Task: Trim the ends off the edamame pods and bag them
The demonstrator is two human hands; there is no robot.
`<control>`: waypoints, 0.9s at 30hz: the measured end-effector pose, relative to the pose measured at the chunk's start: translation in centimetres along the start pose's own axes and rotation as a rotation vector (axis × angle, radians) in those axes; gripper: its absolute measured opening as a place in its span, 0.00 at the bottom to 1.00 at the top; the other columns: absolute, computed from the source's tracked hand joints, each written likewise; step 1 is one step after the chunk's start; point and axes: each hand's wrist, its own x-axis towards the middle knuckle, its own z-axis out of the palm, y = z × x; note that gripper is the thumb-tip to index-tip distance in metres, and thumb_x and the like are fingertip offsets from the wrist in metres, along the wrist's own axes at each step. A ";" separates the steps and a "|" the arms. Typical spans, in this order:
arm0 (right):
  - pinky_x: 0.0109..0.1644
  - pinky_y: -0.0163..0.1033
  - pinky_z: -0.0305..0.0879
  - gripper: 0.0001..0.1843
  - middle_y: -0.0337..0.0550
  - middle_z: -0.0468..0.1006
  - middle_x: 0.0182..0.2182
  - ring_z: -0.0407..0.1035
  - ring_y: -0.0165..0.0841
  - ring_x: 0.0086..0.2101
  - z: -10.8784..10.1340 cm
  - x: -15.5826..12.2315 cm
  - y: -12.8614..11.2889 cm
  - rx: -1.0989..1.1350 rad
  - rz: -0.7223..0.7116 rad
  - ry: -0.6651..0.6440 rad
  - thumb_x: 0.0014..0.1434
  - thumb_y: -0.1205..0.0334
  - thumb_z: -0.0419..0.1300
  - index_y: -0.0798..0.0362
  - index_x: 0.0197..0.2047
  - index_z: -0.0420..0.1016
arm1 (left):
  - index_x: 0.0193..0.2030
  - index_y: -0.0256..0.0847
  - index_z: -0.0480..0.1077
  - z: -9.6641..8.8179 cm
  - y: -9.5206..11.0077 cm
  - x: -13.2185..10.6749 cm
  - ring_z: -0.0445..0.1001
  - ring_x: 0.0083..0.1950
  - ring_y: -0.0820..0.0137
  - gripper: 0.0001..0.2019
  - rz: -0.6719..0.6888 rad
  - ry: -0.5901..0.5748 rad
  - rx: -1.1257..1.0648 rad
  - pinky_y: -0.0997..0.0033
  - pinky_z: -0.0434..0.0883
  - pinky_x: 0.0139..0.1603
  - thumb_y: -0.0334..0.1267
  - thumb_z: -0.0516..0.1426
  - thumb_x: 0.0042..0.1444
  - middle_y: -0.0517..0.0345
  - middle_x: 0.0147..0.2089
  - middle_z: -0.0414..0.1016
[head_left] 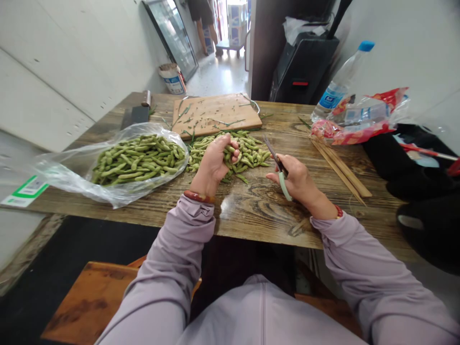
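Note:
My left hand (214,160) rests on a loose pile of green edamame pods (247,152) in the middle of the wooden table (258,211), fingers curled round a few pods. My right hand (299,182) sits to the right of the pile and grips a pair of scissors (277,165) with pale green handles, blades pointing away from me. A clear plastic bag (72,177) holding more edamame pods (138,159) lies open at the left.
A wooden cutting board (215,114) with green trimmings lies at the back, a cleaver (138,112) to its left. Chopsticks (341,170), a red snack bag (359,125), a water bottle (341,81) and dark bags (413,163) sit right. A stool (93,302) stands below.

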 end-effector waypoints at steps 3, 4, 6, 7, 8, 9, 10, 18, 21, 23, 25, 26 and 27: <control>0.44 0.53 0.72 0.28 0.49 0.78 0.35 0.72 0.46 0.37 0.1 0.0 -0.1 -0.010 -0.008 0.008 0.64 0.40 0.59 0.51 0.58 0.70 | 0.34 0.40 0.66 -0.3 -0.6 0.2 0.62 0.20 0.79 0.11 0.118 -0.035 0.242 0.79 0.55 0.20 0.38 0.65 0.54 0.66 0.23 0.66; 0.44 0.54 0.72 0.28 0.49 0.78 0.35 0.72 0.46 0.37 0.1 0.0 -0.1 -0.016 -0.014 0.012 0.64 0.40 0.59 0.51 0.58 0.70 | 0.33 0.39 0.68 -0.4 -1.0 0.3 0.62 0.21 0.78 0.09 0.186 -0.038 0.380 0.78 0.56 0.21 0.38 0.65 0.54 0.65 0.22 0.66; 0.44 0.54 0.72 0.28 0.50 0.78 0.35 0.72 0.46 0.37 0.1 0.0 -0.1 -0.026 -0.034 0.018 0.65 0.40 0.58 0.53 0.57 0.70 | 0.32 0.39 0.72 -0.5 -1.6 0.5 0.66 0.25 0.74 0.05 0.361 -0.020 0.727 0.75 0.62 0.28 0.36 0.62 0.56 0.61 0.24 0.69; 0.44 0.54 0.72 0.28 0.51 0.78 0.35 0.72 0.46 0.37 0.1 0.0 0.0 -0.029 -0.048 0.021 0.65 0.39 0.58 0.54 0.56 0.70 | 0.32 0.38 0.74 -0.5 -1.9 0.6 0.70 0.30 0.71 0.04 0.446 -0.008 0.918 0.73 0.65 0.33 0.35 0.61 0.56 0.58 0.27 0.73; 0.44 0.54 0.72 0.29 0.51 0.78 0.36 0.72 0.46 0.37 0.1 0.0 0.0 -0.032 -0.058 0.023 0.65 0.39 0.57 0.54 0.56 0.70 | 0.33 0.38 0.75 -0.5 -2.1 0.7 0.73 0.35 0.68 0.04 0.511 -0.003 1.106 0.71 0.67 0.38 0.34 0.60 0.57 0.54 0.32 0.77; 0.44 0.53 0.72 0.29 0.52 0.79 0.36 0.73 0.46 0.37 0.1 0.0 0.0 -0.034 -0.063 0.023 0.65 0.39 0.57 0.55 0.57 0.70 | 0.35 0.38 0.76 -0.5 -2.2 0.6 0.75 0.39 0.64 0.05 0.543 -0.009 1.282 0.68 0.68 0.42 0.34 0.59 0.59 0.51 0.36 0.79; 0.45 0.53 0.72 0.30 0.52 0.79 0.37 0.73 0.46 0.38 0.1 0.0 0.1 -0.035 -0.061 0.021 0.65 0.39 0.57 0.55 0.57 0.70 | 0.37 0.38 0.78 -0.4 -2.3 0.6 0.76 0.42 0.61 0.07 0.543 -0.027 1.438 0.66 0.68 0.44 0.35 0.57 0.60 0.48 0.40 0.80; 0.47 0.54 0.71 0.30 0.52 0.78 0.38 0.72 0.47 0.39 0.5 -0.2 0.2 -0.018 -0.052 0.010 0.64 0.38 0.57 0.53 0.59 0.70 | 0.47 0.38 0.78 0.0 -2.3 0.0 0.79 0.47 0.55 0.13 0.381 -0.162 1.948 0.64 0.70 0.44 0.37 0.53 0.64 0.41 0.45 0.81; 0.48 0.55 0.71 0.29 0.53 0.79 0.39 0.72 0.48 0.40 0.5 -0.2 0.2 -0.002 -0.046 0.005 0.64 0.40 0.58 0.52 0.60 0.69 | 0.46 0.37 0.78 -0.3 -2.5 0.1 0.80 0.46 0.54 0.13 0.402 -0.166 1.941 0.63 0.70 0.43 0.34 0.52 0.64 0.38 0.46 0.80; 0.48 0.56 0.71 0.30 0.52 0.79 0.39 0.72 0.48 0.40 0.5 -0.3 0.2 -0.003 -0.035 -0.004 0.64 0.40 0.58 0.52 0.60 0.69 | 0.43 0.37 0.78 -0.4 -2.7 0.2 0.79 0.46 0.55 0.13 0.410 -0.158 1.891 0.63 0.70 0.44 0.34 0.51 0.64 0.38 0.45 0.79; 0.47 0.56 0.71 0.30 0.52 0.79 0.38 0.72 0.48 0.39 0.5 -0.2 0.3 -0.011 -0.029 -0.005 0.64 0.39 0.58 0.51 0.59 0.70 | 0.40 0.37 0.78 -0.5 -2.7 0.4 0.79 0.46 0.56 0.12 0.421 -0.132 1.794 0.64 0.70 0.45 0.34 0.53 0.63 0.41 0.44 0.79; 0.47 0.56 0.71 0.29 0.51 0.78 0.38 0.72 0.48 0.39 0.4 -0.2 0.3 -0.015 -0.029 -0.003 0.64 0.39 0.58 0.51 0.59 0.70 | 0.39 0.38 0.78 -0.5 -2.7 0.5 0.78 0.47 0.57 0.10 0.437 -0.119 1.716 0.64 0.69 0.46 0.34 0.54 0.62 0.43 0.43 0.80; 0.46 0.55 0.72 0.29 0.51 0.78 0.37 0.72 0.47 0.38 0.4 -0.2 0.3 -0.019 -0.028 0.001 0.64 0.39 0.58 0.51 0.59 0.70 | 0.38 0.38 0.78 -0.5 -2.6 0.6 0.78 0.47 0.59 0.09 0.461 -0.109 1.612 0.64 0.69 0.47 0.33 0.55 0.60 0.45 0.43 0.80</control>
